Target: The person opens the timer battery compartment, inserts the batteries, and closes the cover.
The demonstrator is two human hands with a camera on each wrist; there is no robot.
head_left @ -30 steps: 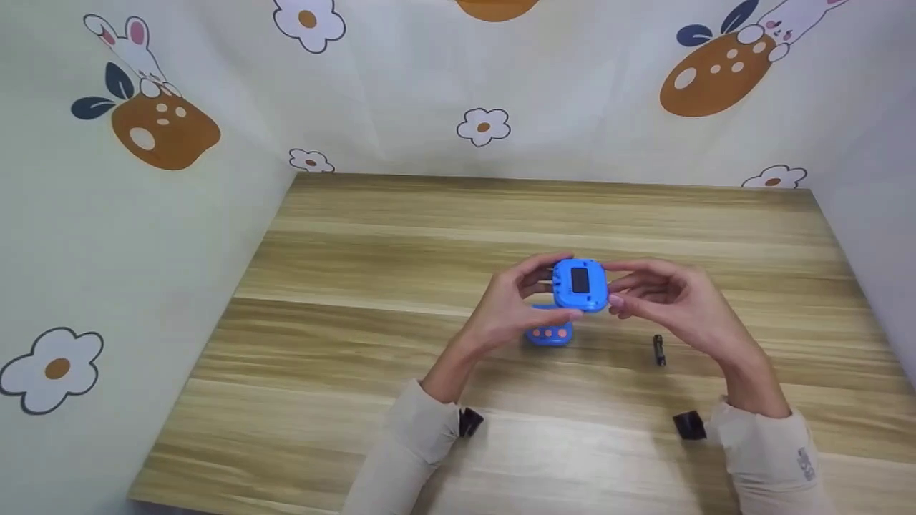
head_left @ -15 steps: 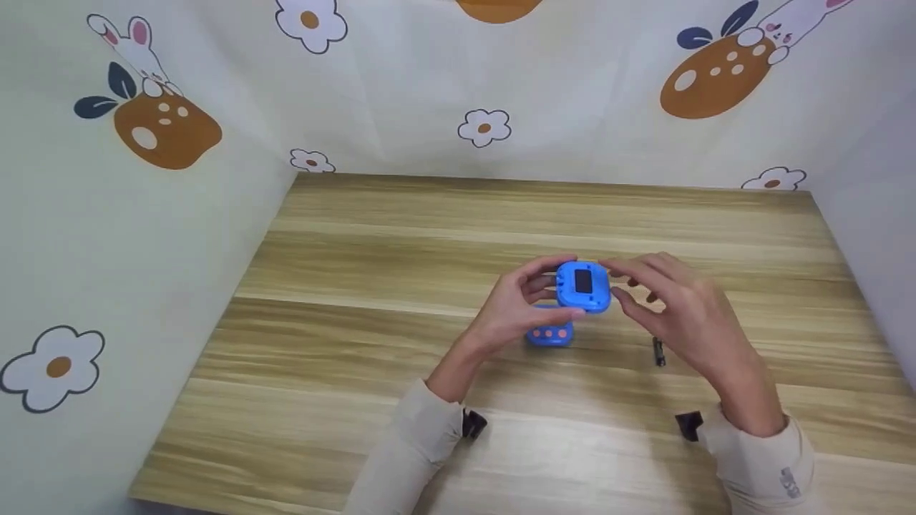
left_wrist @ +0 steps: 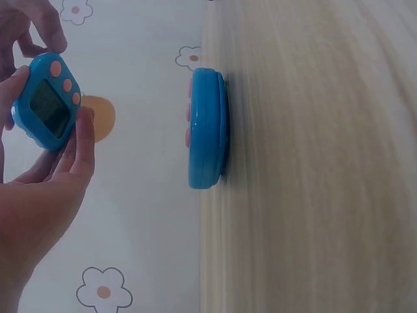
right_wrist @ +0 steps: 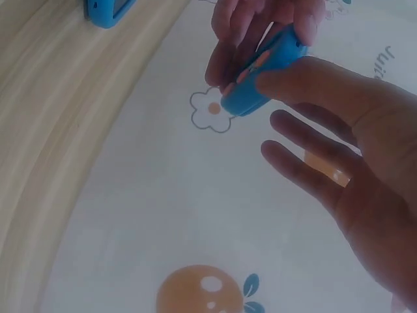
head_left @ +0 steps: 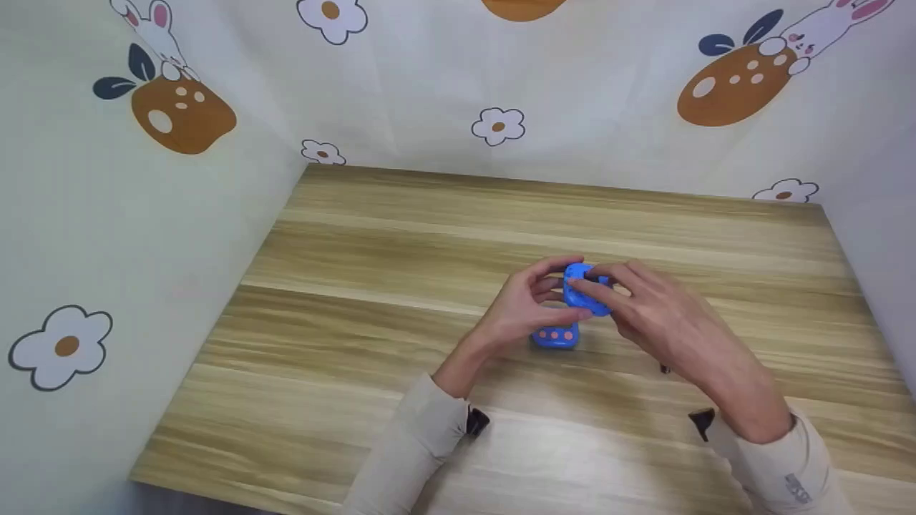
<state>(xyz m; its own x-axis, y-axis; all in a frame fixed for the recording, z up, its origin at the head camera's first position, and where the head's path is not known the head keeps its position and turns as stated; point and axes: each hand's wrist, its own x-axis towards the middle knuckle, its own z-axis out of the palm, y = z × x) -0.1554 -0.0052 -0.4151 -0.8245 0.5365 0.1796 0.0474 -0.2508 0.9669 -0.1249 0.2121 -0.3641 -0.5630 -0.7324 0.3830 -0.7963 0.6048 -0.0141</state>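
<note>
My left hand [head_left: 515,304] grips a small blue digital timer [head_left: 585,299] by its edges above the table, its back turned up toward the head view. The thumb and forefinger of my right hand [head_left: 665,318] pinch at the back of it, partly covering a dark rectangle there. In the left wrist view, the held timer [left_wrist: 49,107] shows a grey screen and several pink buttons. A second blue timer [head_left: 555,336] with pink buttons lies on the table just below. Mostly hidden under my right hand is a small dark cylinder [head_left: 665,369], perhaps a battery.
The wood-grain table [head_left: 401,265] is bordered at the back and sides by a pale curtain [head_left: 415,86] printed with flowers and rabbits. Black mounts [head_left: 477,421] stick out from both sleeve cuffs.
My right hand let go of the timer's right edge, rose, then came over its back with thumb and forefinger. My left hand keeps its hold. The head view has shifted and tilted slightly.
</note>
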